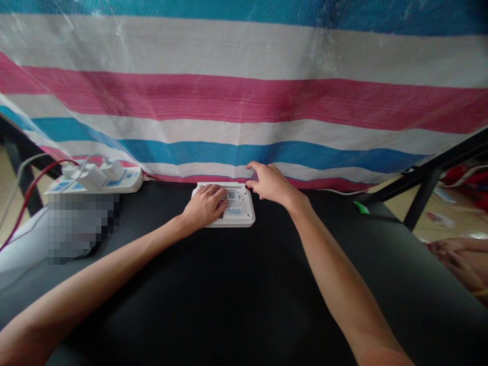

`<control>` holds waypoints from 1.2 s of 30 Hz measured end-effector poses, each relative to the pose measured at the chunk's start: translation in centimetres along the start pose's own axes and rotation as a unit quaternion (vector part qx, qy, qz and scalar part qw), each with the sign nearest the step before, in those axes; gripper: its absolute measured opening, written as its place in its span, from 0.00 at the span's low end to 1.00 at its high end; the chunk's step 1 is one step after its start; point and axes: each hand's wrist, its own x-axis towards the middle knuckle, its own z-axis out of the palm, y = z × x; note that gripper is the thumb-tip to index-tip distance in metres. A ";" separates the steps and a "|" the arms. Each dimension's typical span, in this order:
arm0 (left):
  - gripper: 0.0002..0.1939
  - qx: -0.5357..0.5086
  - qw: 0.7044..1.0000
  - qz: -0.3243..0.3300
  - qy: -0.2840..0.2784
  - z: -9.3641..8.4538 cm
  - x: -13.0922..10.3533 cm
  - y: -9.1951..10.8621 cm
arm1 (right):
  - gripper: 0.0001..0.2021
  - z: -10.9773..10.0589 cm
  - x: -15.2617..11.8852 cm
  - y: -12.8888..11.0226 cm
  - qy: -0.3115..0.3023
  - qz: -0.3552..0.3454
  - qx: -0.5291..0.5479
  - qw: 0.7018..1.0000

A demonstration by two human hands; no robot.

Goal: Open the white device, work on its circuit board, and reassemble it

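A white electronic device (pixel 244 216) with vents, labels and folded bars along its far edge lies flat on the black table (pixel 236 290), near the striped sheet. My left hand (pixel 204 206) rests on its left part, fingers spread over the surface. By the device's far right corner, my right hand (pixel 269 183) is closed around a small dark object (pixel 254 176), mostly hidden by the fingers. Something small and red shows under that hand, at the device's edge.
A striped sheet (pixel 236 101) hangs behind the table. On the left are a power strip (pixel 131 180) with plugs and cables, and a blurred-out dark object (pixel 82 223). A green wrapper (pixel 361 207) lies right. Another person's hands (pixel 450 251) show at the right edge.
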 end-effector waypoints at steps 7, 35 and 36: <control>0.13 0.013 1.000 0.006 -0.004 0.0 -0.1 -0.1 | 0.23 0.4 0.3 0.1 0.018 -0.023 -0.018 0.999; 0.13 0.019 1.000 0.001 -0.008 -0.1 0.0 0.0 | 0.15 0.6 0.6 -0.4 0.032 -0.003 0.002 0.999; 0.13 0.018 1.000 0.002 -0.007 0.0 0.0 0.0 | 0.15 0.7 0.6 -0.3 0.035 0.004 0.001 0.999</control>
